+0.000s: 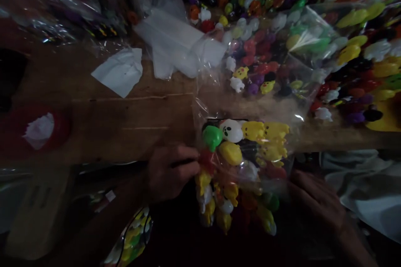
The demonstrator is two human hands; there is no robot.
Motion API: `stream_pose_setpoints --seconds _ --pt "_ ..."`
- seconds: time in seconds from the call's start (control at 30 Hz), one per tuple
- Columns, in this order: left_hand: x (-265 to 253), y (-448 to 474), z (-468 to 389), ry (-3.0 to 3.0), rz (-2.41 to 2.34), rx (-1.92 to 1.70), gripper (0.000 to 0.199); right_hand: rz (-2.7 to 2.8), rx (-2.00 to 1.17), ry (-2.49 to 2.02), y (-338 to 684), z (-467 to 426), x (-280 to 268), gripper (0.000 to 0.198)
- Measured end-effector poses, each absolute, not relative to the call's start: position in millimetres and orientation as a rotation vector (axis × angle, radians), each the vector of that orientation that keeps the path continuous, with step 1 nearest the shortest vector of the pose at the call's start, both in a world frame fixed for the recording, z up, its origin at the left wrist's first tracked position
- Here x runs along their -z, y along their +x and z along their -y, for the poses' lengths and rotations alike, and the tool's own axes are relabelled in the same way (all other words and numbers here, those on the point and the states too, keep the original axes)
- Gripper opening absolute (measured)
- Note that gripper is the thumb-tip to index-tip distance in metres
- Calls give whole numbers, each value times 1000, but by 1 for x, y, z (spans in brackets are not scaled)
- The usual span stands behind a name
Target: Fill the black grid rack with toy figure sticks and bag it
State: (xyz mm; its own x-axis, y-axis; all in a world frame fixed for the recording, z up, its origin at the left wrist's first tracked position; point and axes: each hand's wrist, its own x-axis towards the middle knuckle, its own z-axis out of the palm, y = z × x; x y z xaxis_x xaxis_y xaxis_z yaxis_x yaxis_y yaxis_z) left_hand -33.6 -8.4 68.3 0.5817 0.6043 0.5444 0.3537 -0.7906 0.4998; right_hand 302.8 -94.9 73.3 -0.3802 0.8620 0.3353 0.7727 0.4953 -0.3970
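Observation:
A large clear plastic bag (205, 110) lies over the table's front edge, its lower end hanging towards me. Inside and below its opening is a bunch of small plastic toy figures: a green one (212, 137), a white one with a face (232, 130), and several yellow ones (253, 130). My left hand (173, 171) pinches the bag's left edge with thumb and fingers closed. On the other side, my right hand (319, 198) has its fingers curled at the bag's right edge, dim and partly in shadow. The lowest toys hang out below the bag.
Many small coloured toys (354, 52) are heaped across the back and right of the wooden table (125, 110). Stacked clear bags (175, 35) and a crumpled white paper (120, 71) lie behind my left hand. A red container (61, 129) stands at left.

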Motion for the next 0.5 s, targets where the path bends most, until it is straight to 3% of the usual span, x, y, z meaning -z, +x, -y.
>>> stream_pose_setpoints --seconds 0.2,0.37,0.5 --pt "-78 -45 25 2364 -775 -868 9 2303 -305 -1317 310 115 -67 26" --pt "-49 -47 30 2061 -959 -1005 11 2272 -306 -1483 322 118 -43 24" --pt "-17 -44 35 1955 -1241 -942 37 2124 -351 -1752 327 114 -8 41"
